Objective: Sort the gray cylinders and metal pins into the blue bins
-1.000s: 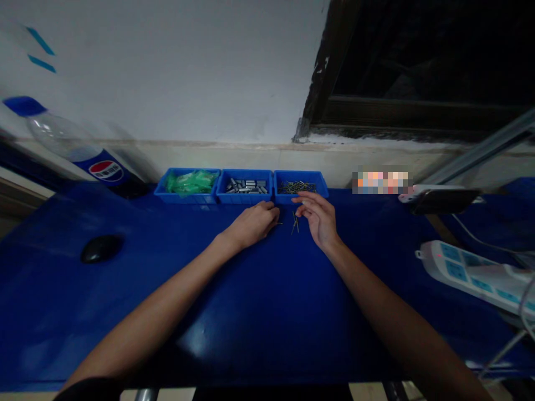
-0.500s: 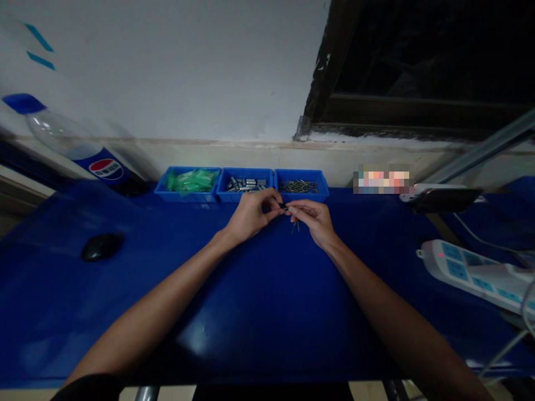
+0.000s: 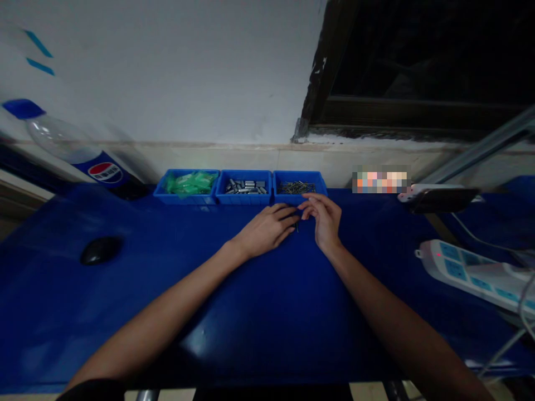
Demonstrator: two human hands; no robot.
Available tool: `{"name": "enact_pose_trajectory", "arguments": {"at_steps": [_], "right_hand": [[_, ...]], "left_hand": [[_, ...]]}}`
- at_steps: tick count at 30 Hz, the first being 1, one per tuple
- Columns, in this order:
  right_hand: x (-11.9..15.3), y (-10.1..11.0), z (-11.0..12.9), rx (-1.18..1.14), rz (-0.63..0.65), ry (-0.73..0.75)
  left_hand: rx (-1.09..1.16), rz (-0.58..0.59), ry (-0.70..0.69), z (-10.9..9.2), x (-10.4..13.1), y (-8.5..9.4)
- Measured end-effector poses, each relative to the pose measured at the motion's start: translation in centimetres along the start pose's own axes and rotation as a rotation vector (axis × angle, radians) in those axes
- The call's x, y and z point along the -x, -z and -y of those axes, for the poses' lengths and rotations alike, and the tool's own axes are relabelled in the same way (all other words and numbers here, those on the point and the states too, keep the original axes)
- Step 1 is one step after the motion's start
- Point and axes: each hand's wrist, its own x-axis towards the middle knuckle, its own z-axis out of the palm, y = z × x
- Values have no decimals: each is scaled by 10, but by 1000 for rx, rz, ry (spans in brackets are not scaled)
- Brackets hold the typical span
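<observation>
My left hand [image 3: 270,228] lies palm down on the blue table, its fingers slightly spread and pointing right. Thin metal pins [image 3: 297,226] show in part beside its fingertips; the rest is hidden under the hand. My right hand [image 3: 326,217] is raised a little, fingers bent and apart, with nothing visible in it. It is close to the front of a blue bin [image 3: 300,199] of thin metal pins. Beside that bin stands one with short metal cylinders [image 3: 249,186], and left of it one with green plastic bags [image 3: 190,182].
A cola bottle [image 3: 104,170] leans in view at the back left, with a black mouse [image 3: 100,250] in front. To the right are a phone [image 3: 445,199] and a white power strip [image 3: 476,275] with cables.
The hands have moved apart from their pinch on a small dark piece. My left hand has come down flat over the pins, and my right hand has opened and lifted.
</observation>
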Motion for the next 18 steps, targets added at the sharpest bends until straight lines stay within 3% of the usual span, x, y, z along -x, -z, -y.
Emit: {"name": "enact_pose_trajectory", "arguments": {"at_steps": [5, 10, 18], "right_hand": [[-4, 5, -3, 16, -153, 56], [-5, 6, -5, 15, -130, 31], [-5, 8, -7, 34, -60, 22]], "left_hand": [[-112, 131, 14, -14, -4, -18], [-149, 183, 33, -11, -6, -17], [21, 34, 130, 8, 2, -1]]}}
